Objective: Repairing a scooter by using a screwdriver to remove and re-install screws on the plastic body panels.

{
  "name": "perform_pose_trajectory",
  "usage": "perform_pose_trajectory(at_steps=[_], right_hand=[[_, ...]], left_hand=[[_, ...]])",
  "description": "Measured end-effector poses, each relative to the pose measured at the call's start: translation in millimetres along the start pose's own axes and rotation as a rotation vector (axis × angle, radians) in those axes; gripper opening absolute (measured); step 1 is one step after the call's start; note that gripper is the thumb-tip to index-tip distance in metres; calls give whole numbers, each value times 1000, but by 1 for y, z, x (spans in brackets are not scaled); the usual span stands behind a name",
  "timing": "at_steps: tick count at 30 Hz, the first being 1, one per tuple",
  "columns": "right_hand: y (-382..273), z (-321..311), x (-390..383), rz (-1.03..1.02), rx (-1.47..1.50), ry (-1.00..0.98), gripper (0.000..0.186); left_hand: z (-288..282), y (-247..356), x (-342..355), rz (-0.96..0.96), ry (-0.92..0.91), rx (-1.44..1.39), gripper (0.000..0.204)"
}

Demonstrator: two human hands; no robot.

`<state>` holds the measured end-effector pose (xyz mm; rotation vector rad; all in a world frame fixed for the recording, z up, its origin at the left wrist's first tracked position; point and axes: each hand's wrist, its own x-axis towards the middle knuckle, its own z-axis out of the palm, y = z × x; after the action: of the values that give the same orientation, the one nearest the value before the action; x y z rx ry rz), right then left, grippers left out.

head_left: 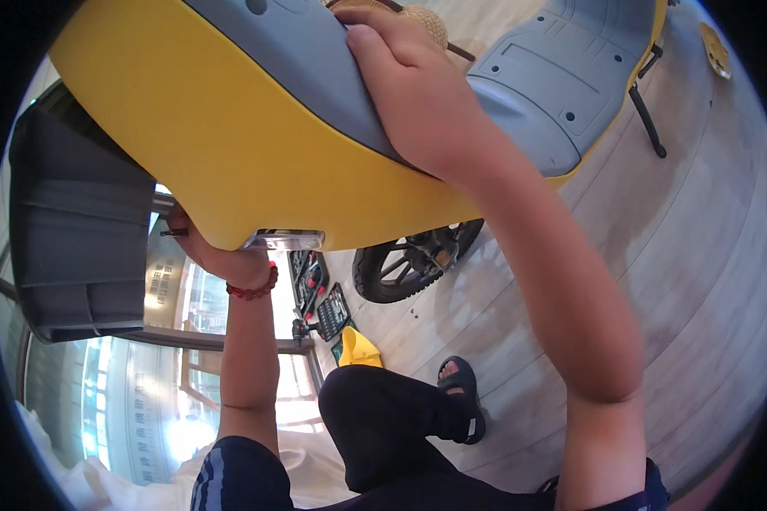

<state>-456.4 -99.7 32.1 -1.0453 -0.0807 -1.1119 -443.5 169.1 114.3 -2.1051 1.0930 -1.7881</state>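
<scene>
A yellow scooter body panel (230,145) with grey inner trim (307,60) fills the top of the head view. My right hand (418,94) lies flat on the grey trim near its top edge, fingers pressed against it. Below the panel's lower edge, my left hand (209,251) reaches under it next to a small clear lamp (285,240) and grips a thin dark tool (173,232). A red bead bracelet (254,289) sits on that wrist.
The scooter's black wheel (409,260) stands on the wooden floor (673,281). An open tool case (320,302) and a yellow part (358,349) lie beyond my knee (375,409). A dark grey box (77,230) is at left. The kickstand (648,119) is at upper right.
</scene>
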Motion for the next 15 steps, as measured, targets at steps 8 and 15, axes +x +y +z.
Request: perform_pose_trajectory(at_steps=[8, 15], right_hand=[[17, -10, -1, -12, 85, -190, 36], [-6, -21, 10, 13, 47, -291, 32]], left_hand=[[-8, -13, -23, -479, -45, -290, 24], [0, 16, -15, -731, 84, -760, 21]])
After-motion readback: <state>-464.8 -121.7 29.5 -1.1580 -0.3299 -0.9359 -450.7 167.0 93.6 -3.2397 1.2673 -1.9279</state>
